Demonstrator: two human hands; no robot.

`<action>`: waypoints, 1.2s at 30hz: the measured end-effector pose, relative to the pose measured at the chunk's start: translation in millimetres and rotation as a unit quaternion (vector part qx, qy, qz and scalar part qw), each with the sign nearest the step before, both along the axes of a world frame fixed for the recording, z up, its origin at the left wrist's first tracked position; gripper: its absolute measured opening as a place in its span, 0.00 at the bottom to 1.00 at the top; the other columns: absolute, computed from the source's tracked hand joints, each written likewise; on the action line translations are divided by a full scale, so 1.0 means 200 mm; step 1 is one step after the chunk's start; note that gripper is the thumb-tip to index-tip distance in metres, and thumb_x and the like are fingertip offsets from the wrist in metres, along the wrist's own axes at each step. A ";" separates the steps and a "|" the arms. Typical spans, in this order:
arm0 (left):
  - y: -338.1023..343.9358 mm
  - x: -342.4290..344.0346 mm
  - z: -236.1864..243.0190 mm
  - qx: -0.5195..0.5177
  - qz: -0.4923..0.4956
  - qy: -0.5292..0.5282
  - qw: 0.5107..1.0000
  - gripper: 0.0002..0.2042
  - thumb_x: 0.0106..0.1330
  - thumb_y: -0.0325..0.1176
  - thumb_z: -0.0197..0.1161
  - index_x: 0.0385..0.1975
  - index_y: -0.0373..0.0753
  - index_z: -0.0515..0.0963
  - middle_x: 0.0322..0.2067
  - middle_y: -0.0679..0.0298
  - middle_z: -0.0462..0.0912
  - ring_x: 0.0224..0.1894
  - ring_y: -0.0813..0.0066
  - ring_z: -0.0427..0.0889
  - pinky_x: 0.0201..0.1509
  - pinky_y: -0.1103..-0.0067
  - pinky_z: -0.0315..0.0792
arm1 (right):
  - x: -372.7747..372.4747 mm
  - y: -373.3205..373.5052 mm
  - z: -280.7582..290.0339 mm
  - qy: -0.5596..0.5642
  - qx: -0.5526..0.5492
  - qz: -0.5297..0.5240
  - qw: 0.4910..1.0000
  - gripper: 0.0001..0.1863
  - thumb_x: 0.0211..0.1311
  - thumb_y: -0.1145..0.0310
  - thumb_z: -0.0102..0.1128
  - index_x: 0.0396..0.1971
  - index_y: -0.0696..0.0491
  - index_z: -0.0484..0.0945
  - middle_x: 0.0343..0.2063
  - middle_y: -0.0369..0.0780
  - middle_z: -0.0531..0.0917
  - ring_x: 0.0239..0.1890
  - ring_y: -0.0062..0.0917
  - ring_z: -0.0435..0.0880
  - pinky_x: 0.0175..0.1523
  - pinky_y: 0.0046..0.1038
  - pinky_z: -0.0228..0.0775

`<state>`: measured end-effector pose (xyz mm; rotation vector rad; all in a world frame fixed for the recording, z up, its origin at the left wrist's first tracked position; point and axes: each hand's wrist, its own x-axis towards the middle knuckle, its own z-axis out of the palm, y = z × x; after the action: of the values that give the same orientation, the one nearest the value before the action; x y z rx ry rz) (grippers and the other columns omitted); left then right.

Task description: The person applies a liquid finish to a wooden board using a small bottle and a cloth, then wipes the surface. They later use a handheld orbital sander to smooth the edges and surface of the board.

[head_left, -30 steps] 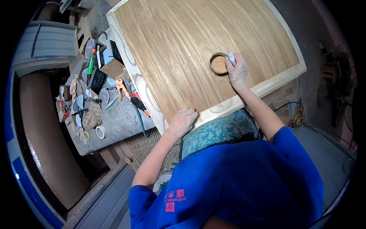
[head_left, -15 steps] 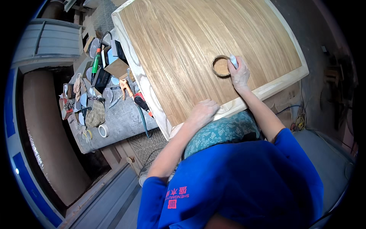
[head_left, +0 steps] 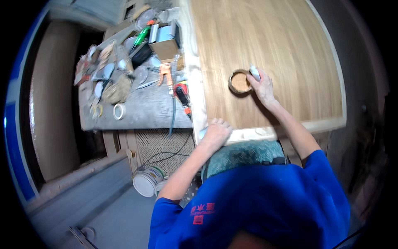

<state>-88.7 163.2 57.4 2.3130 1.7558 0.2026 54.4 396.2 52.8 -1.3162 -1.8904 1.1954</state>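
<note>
Left side, counter crowded right up to the panel. Nearest the panel's edge: red-and-black tool, orange gun, open box. Dark hose hangs past the counter's front. Farther over: green bottle-like piece, brown bundle, white tape ring near the front edge. Left forearm cuts across my view of the floor beside it.

Panel: striped brown wood, pale border, filling the space before the worker. Teal leaf-print cloth between the panel's near edge and the blue shirt. Patterned floor below the counter, dark cable looping over it. Tall brown surface far left, blue frame beyond.

Dish: round, thick brown rim, over the right-hand part of the panel; tan stuff inside, probably powder, though blur makes that uncertain. Right hand closed around a pale stick, thumb at the dish's rim. Left hand at the panel's near left corner, fingers bent; whether it grips anything, I can't say. Box holds light-blue pads. White bucket on the floor, contents hidden.
</note>
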 end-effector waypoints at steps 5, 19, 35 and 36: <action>-0.07 -0.02 0.08 -0.049 0.071 -0.014 0.996 0.05 0.62 0.31 0.59 0.35 0.42 0.81 0.36 0.63 0.82 0.46 0.64 0.79 0.51 0.68 0.70 | -0.64 -0.17 0.15 0.043 -0.086 0.155 0.983 0.14 0.66 0.60 0.65 0.40 0.57 0.80 0.26 0.41 0.84 0.23 0.23 0.82 0.33 0.29 0.75; -0.32 0.03 -0.01 0.030 0.396 -0.232 0.888 0.06 0.66 0.33 0.61 0.36 0.39 0.82 0.40 0.62 0.80 0.48 0.63 0.77 0.53 0.69 0.73 | -1.76 -0.63 -0.41 -0.110 0.051 0.291 0.949 0.22 0.63 0.58 0.61 0.50 0.58 0.81 0.45 0.55 0.84 0.51 0.48 0.84 0.58 0.47 0.74; -0.47 -0.05 0.28 0.097 0.328 -0.195 0.919 0.09 0.63 0.27 0.59 0.40 0.39 0.82 0.34 0.63 0.76 0.43 0.65 0.77 0.46 0.71 0.71 | -1.77 -0.91 -0.55 -0.024 -0.013 0.290 0.957 0.32 0.63 0.64 0.56 0.68 0.55 0.67 0.63 0.52 0.68 0.67 0.51 0.66 0.73 0.46 0.58; -0.49 -0.05 0.28 0.100 0.346 -0.183 0.915 0.08 0.63 0.28 0.59 0.39 0.39 0.81 0.34 0.63 0.76 0.42 0.65 0.78 0.45 0.71 0.72 | -1.75 -0.90 -0.56 0.005 -0.023 0.278 0.960 0.34 0.61 0.66 0.55 0.69 0.57 0.65 0.63 0.53 0.68 0.68 0.51 0.65 0.73 0.45 0.58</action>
<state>-98.7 65.9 113.8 1.5079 2.3278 0.9024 -295.8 216.8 -59.8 -0.8094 -2.3193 1.5116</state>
